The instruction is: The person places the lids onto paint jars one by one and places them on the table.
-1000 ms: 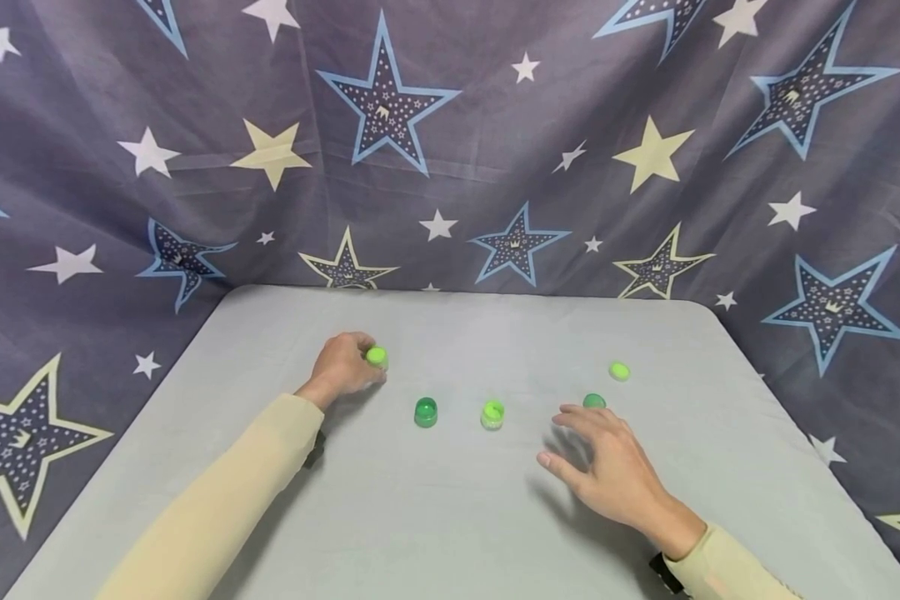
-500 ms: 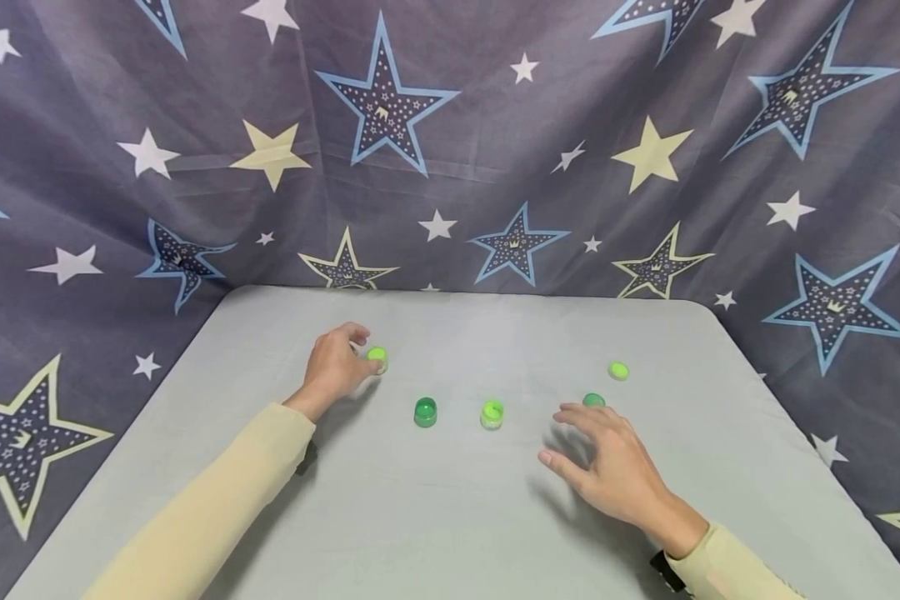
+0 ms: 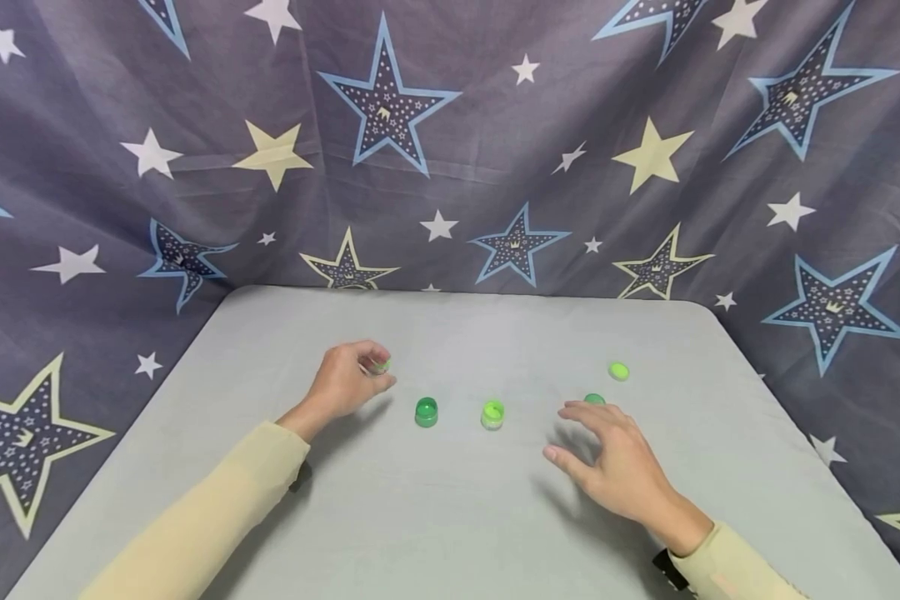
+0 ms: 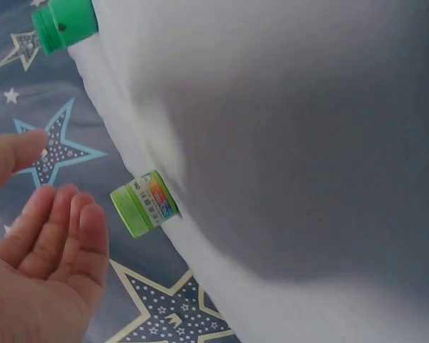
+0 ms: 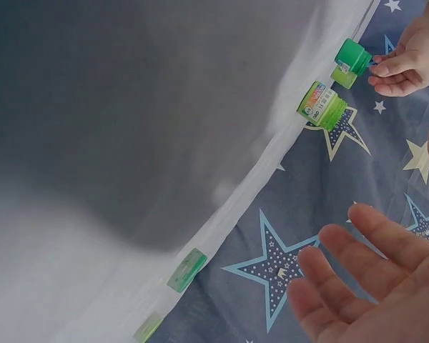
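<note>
Now the left hand (image 3: 341, 385) is hovering by the capped jar (image 4: 144, 205) at two o'clock, empty fingers loosely curved, likely to fit it; the right hand (image 3: 621, 471) is hanging spread, empty; uncapped pots (image 3: 426, 413) are standing upright, presumably against spills.

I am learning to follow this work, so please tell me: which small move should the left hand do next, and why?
Probably lower the left hand and pinch the lime cap of the nearest jar: in the left wrist view it looks capped and the fingers are not round it, while the dark green jar and other lime jar stand open.
</note>
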The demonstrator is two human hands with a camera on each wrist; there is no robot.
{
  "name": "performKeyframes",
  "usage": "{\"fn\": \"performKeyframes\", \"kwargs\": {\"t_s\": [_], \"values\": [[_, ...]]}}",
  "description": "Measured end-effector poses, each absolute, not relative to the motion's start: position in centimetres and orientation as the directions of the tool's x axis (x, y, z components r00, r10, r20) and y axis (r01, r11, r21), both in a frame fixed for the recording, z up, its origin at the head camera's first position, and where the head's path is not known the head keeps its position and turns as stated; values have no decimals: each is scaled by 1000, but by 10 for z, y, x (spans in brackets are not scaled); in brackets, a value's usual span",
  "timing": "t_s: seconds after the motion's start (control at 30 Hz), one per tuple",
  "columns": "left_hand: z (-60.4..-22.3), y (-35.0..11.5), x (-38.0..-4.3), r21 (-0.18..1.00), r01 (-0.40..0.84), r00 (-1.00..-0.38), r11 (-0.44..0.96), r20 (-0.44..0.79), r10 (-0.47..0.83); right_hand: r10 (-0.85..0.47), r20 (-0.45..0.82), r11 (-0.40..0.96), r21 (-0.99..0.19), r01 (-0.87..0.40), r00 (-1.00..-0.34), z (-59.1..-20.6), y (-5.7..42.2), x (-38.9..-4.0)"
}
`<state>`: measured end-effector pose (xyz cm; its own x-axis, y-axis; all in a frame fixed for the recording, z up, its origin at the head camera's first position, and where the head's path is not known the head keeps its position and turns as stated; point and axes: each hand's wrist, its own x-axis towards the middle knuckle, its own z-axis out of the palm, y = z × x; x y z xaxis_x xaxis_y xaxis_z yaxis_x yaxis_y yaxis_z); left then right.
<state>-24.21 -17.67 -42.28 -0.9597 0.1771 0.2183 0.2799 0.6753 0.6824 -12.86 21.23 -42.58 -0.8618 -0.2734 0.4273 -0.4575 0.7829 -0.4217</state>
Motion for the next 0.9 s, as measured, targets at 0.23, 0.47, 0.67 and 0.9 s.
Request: {"fn": "performKeyframes", "kwargs": {"t_s": [0.23,0.47,0.67,0.9], "values": [[-427,-176,-236,727,337,-937,598,200,285,-254,443,764,-453,-459,-860,-424,215,-130],[-429,-170,-230,780,321,-919,537,119,376,-238,449,751,-478,-456,-861,-423,217,-131],[-435,-164,-228,788,322,-903,526,88,421,-210,437,734,-520,-436,-874,-422,218,-133],[-440,-155,-226,783,302,-909,544,65,411,-192,440,730,-533,-427,-877,-422,221,-136]]}}
